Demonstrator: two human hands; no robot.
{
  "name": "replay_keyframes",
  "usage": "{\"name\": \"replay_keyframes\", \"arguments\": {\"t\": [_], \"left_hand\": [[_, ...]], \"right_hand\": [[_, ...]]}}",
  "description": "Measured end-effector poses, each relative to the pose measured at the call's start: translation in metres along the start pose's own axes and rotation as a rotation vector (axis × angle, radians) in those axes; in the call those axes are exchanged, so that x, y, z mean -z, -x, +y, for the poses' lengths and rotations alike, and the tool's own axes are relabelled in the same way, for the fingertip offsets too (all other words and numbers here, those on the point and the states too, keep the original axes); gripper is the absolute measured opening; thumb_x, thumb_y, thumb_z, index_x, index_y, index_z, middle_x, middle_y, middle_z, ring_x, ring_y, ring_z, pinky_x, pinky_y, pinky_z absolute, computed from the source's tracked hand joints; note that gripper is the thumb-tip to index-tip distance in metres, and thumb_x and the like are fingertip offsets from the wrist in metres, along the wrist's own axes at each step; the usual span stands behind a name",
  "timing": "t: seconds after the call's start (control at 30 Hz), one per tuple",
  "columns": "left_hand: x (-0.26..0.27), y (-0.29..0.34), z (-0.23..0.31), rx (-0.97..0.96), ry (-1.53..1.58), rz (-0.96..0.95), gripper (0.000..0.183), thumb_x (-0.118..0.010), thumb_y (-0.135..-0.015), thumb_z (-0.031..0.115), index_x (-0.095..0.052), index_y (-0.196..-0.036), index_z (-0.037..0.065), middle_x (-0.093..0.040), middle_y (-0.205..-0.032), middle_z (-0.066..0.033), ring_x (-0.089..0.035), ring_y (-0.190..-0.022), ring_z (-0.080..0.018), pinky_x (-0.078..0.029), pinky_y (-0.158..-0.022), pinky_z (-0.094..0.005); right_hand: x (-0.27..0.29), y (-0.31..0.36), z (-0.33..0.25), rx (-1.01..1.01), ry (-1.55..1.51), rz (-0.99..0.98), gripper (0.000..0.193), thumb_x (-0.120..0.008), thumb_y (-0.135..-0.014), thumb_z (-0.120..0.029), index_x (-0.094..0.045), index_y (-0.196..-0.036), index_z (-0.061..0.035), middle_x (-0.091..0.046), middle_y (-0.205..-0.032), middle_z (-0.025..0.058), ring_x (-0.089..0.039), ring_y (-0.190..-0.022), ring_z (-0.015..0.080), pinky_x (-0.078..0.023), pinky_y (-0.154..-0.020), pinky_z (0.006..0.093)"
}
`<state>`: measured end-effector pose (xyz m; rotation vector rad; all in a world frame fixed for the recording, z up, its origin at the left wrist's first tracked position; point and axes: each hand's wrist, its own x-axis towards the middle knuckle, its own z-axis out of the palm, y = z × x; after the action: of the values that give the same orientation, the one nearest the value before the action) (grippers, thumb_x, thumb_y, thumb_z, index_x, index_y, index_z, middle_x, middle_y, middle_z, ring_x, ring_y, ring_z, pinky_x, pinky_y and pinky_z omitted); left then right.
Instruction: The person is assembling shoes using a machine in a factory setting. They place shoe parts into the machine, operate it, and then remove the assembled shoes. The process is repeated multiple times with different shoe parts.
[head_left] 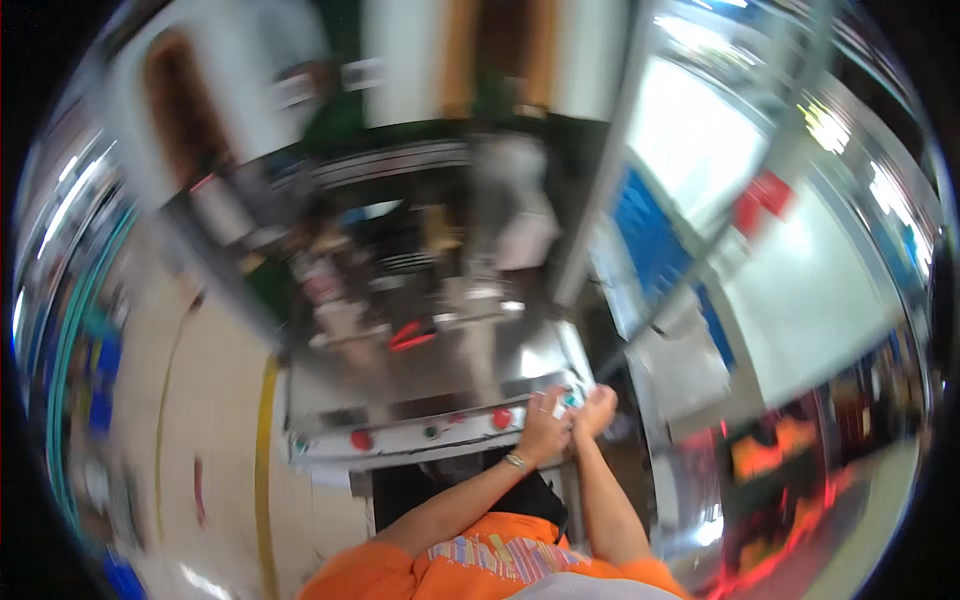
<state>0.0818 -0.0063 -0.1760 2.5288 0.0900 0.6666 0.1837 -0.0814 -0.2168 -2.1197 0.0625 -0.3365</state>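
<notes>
Both of my hands are close together over the right front corner of a machine's metal worktable [440, 375]. My left hand [544, 430], with a bracelet at the wrist, has its fingers bent inward. Right beside it, my right hand [594, 411] is curled with its fingers drawn in. A small pale patch shows between them, too blurred to tell whether it is something held. A green button [570, 397] on the table's front panel shows just behind the fingers. Farther left along that panel are a red button [502, 418] and another red button [361, 439].
Blurred fixtures and parts [420, 250] stand at the back of the worktable, with a red piece [410, 336] before them. A grey upright post [605, 180] rises at the right. Beyond it is a large white panel [810, 300]. A yellow floor line [265, 470] runs at left.
</notes>
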Motion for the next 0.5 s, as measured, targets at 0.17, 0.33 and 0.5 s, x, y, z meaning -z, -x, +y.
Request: {"name": "replay_keyframes", "arguments": {"t": [0.17,0.33,0.5], "left_hand": [[-0.006,0.009,0.005,-0.04,-0.026,0.093,0.042,-0.063,-0.067,0.02,-0.055,-0.105,0.007,-0.036,-0.134,-0.0186,-0.028,-0.128,-0.0325,-0.024,-0.101,-0.05],[-0.01,0.014,-0.002,0.017,-0.077,0.047,0.043,-0.065,-0.068,0.021,-0.053,-0.106,0.006,-0.032,-0.137,-0.0183,-0.026,-0.13,-0.0296,-0.019,-0.106,-0.0448],[-0.001,0.012,-0.008,-0.065,-0.033,0.038,0.041,-0.065,-0.063,0.016,-0.055,-0.1,0.002,-0.037,-0.132,-0.0201,-0.033,-0.124,-0.0301,-0.022,-0.105,-0.0433]], "right_hand": [[0.004,-0.004,0.01,-0.021,0.042,-0.034,0.02,-0.047,-0.087,-0.019,-0.056,-0.092,-0.0008,-0.059,-0.091,0.0174,-0.055,-0.083,0.034,-0.042,-0.074,0.0414],[0.003,0.0,0.006,0.061,0.106,-0.015,0.027,-0.045,-0.089,-0.023,-0.056,-0.09,0.0012,-0.059,-0.089,0.02,-0.055,-0.078,0.0364,-0.041,-0.07,0.0432],[0.001,-0.005,0.009,0.053,0.113,-0.02,0.028,-0.045,-0.088,-0.025,-0.057,-0.093,-0.0001,-0.061,-0.092,0.0199,-0.056,-0.081,0.0363,-0.042,-0.072,0.0427]]}}
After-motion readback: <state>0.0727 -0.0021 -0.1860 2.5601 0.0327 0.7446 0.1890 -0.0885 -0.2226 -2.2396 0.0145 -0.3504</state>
